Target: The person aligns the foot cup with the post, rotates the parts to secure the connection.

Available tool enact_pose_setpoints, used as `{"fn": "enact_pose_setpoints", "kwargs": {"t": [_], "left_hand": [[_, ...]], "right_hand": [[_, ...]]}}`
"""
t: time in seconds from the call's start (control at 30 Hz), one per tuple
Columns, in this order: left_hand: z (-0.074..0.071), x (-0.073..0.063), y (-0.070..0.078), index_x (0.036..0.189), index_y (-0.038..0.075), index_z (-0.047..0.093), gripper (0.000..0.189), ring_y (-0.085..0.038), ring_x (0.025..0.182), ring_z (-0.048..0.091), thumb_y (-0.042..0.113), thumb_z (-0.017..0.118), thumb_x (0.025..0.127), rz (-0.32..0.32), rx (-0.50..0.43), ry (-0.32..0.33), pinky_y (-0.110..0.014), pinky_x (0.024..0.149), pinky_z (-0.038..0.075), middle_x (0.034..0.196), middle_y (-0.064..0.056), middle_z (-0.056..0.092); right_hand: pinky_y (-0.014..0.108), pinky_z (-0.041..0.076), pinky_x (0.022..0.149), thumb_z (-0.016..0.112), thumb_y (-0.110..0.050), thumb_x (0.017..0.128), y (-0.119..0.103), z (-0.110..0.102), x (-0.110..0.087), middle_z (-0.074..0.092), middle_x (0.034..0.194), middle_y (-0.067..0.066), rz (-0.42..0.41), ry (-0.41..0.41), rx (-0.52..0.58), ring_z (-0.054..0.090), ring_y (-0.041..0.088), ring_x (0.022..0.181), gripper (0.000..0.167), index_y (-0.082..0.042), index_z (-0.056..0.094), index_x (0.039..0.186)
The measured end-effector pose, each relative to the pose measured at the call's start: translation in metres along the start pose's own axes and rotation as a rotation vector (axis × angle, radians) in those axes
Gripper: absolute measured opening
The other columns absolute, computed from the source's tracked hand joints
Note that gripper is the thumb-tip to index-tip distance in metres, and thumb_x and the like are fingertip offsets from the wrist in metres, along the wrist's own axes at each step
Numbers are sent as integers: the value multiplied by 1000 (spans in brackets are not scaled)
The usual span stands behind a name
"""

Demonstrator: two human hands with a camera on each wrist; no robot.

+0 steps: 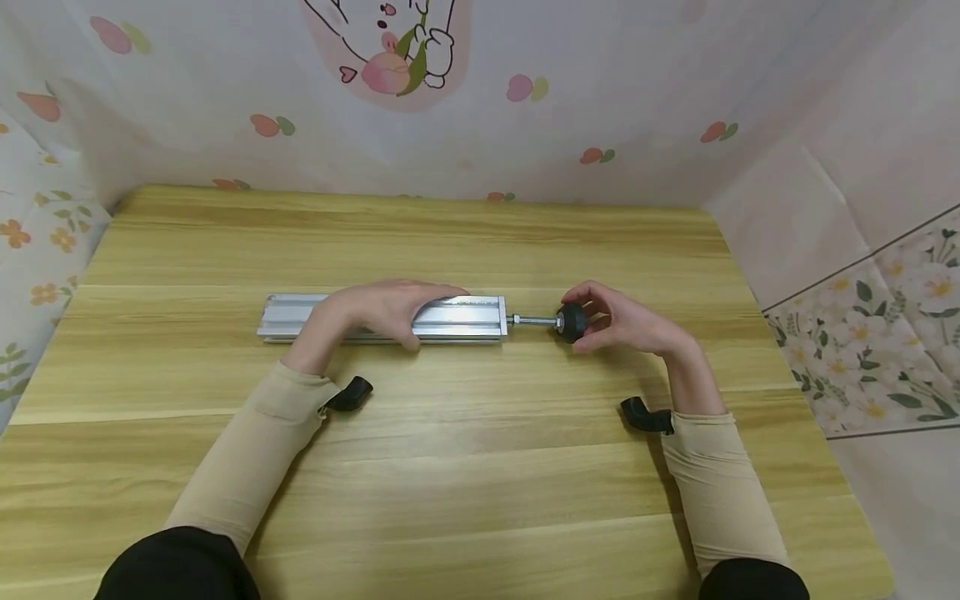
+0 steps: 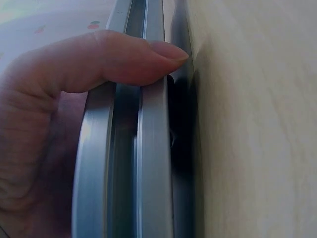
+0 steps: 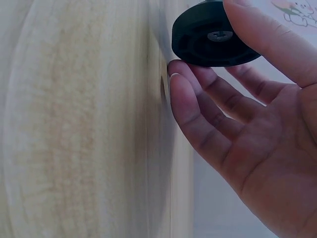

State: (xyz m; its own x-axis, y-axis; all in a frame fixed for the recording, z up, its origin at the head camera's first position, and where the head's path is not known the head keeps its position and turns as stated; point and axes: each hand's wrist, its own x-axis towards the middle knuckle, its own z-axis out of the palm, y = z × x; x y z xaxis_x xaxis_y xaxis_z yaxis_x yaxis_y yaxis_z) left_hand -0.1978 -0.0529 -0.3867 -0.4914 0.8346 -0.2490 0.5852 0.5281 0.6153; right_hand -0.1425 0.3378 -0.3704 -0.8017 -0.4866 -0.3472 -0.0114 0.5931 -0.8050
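Silver grooved bar [image 1: 461, 315], one, lying lengthwise on wooden table [image 1: 480, 467]; we find left hand [image 1: 378, 308] clamped over it, thumb on near side. Next, slim metal rod [image 1: 536, 320], projecting from bar's right end. At rod's right tip, black round knob [image 1: 573, 322], metal centre in outer face; right hand [image 1: 618, 321] holding knob's rim, thumb against fingers. Hands, we note, well apart.

No lettering, label, brand, number or sign can be read in any view.
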Motion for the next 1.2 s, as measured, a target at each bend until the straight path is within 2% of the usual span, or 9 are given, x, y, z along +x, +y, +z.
{"fn": "enact_pose_setpoints", "kwargs": {"t": [0.23,0.5,0.7,0.93,1.2], "left_hand": [[-2,1,-2,161,23,33,105,-22,120,54,10,74,65,-22,-21,-10,-44,104,45,151,-3,53],[-3,4,-5,161,24,34,106,-22,112,55,13,76,64,-29,-15,-13,-41,97,46,145,-4,58],[-5,7,-6,162,26,32,108,-21,117,54,14,78,64,-40,-33,-36,-43,101,45,150,-3,55],[-8,8,-8,163,25,30,109,-23,123,54,15,78,65,-34,-43,-57,-47,106,44,153,-5,52],[-8,8,-9,162,30,31,108,-22,118,53,16,78,66,-32,-97,-70,-43,101,43,148,-2,54]], "right_hand": [[38,54,99,83,-8,84,0,0,2,53,138,19,-4,13,-6,56,30,121,69,0,45,141],[35,52,100,84,-9,84,2,-1,2,53,139,18,19,18,-5,55,29,123,72,-2,44,143],[36,51,102,81,-8,86,2,-1,1,53,139,19,12,31,-8,55,25,123,70,0,42,144],[27,51,98,79,-10,88,2,-2,0,53,139,17,14,35,-12,56,20,120,67,-2,43,144],[25,51,98,80,-10,88,4,-3,2,52,139,16,15,31,-19,55,23,121,69,-3,42,145]]}}
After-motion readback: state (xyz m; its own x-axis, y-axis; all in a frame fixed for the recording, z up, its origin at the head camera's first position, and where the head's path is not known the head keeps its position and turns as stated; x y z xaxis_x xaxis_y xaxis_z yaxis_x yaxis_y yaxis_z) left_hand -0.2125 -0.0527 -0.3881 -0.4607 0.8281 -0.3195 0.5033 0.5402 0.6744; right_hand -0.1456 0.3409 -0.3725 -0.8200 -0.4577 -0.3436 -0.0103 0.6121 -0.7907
